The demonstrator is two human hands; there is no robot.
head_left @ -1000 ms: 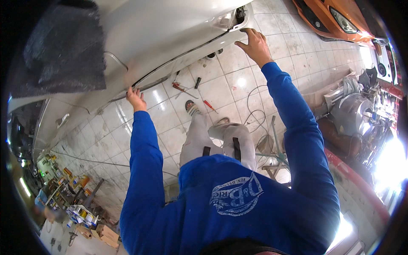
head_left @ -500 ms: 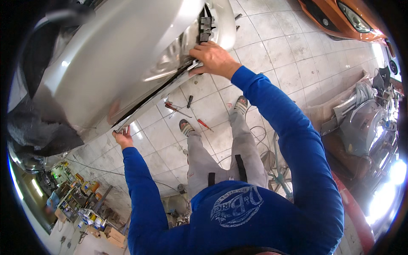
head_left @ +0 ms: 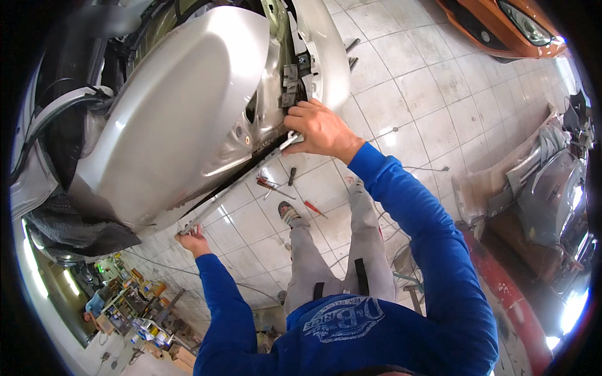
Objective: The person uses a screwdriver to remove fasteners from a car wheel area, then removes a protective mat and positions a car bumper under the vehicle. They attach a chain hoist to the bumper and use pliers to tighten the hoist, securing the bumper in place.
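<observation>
Tiled floor (head_left: pixel 433 88), silver car (head_left: pixel 169 125): bumper (head_left: pixel 329 69) sits along its edge, left hand (head_left: pixel 195 243) pinching the tail end, right hand (head_left: pixel 323 133) gripping the rim; probably light, bendy, scratch-prone, best held at both spots.

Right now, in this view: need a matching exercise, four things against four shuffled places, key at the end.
Things
1. right hand
2. orange car
3. red tool
4. dark cloth

Places
A. on the tiled floor, beside a sandalled foot
B. left of the left hand
C. at the bumper, its thumb below the edge
D. in the picture's top right

Pairs: 1-C; 2-D; 3-A; 4-B
</observation>
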